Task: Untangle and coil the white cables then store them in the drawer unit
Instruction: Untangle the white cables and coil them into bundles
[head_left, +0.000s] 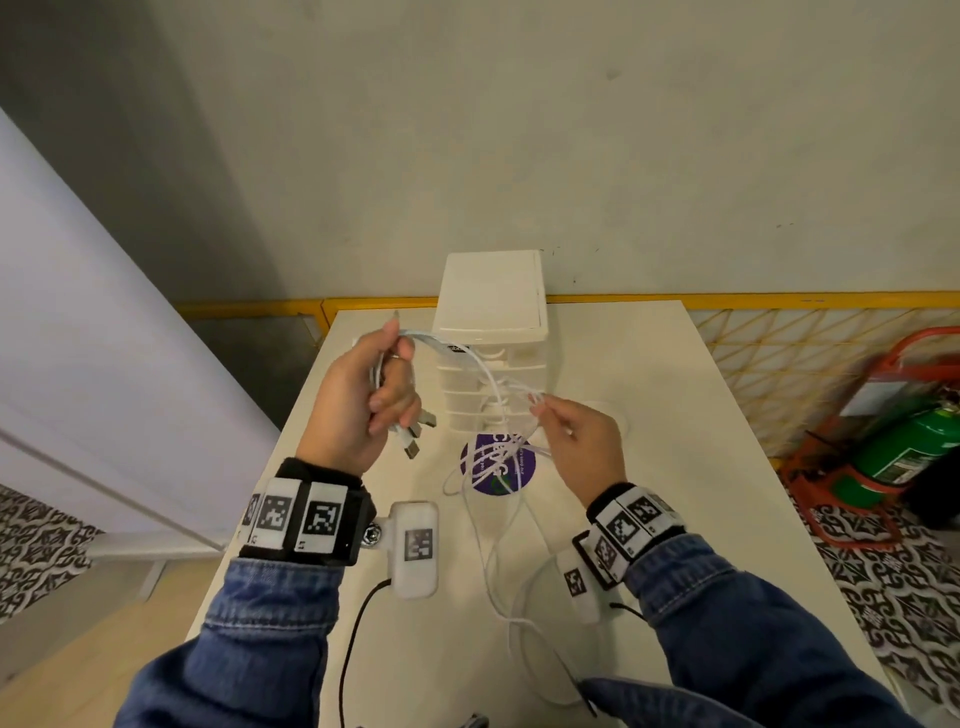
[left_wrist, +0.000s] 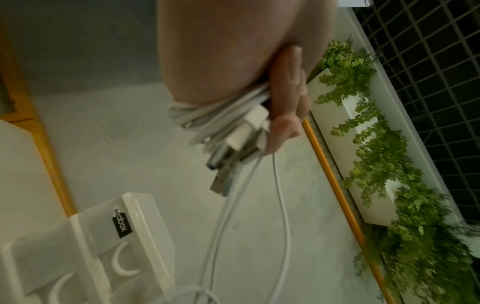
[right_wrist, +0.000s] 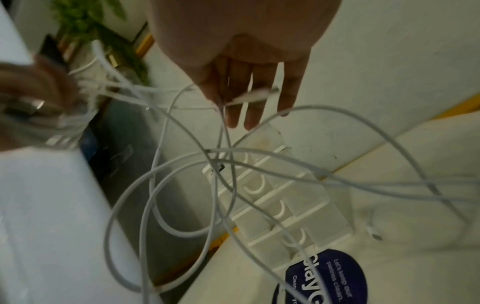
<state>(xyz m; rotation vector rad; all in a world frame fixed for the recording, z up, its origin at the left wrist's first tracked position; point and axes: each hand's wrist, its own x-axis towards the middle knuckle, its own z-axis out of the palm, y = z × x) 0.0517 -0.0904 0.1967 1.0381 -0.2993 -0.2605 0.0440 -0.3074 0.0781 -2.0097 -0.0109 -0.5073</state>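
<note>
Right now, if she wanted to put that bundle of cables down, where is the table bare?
The table is bare to the right of the drawer unit, out to its right edge, and along the left edge below the left hand. It is crowded in front of the drawers: loose white cables loop over the purple sticker and trail toward her, under the right hand.

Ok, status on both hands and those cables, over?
Left hand grips bunched white cables, plugs hanging out. Right hand pinches a loose strand. Tangle still hangs in front of drawer unit, drawers closed.
</note>
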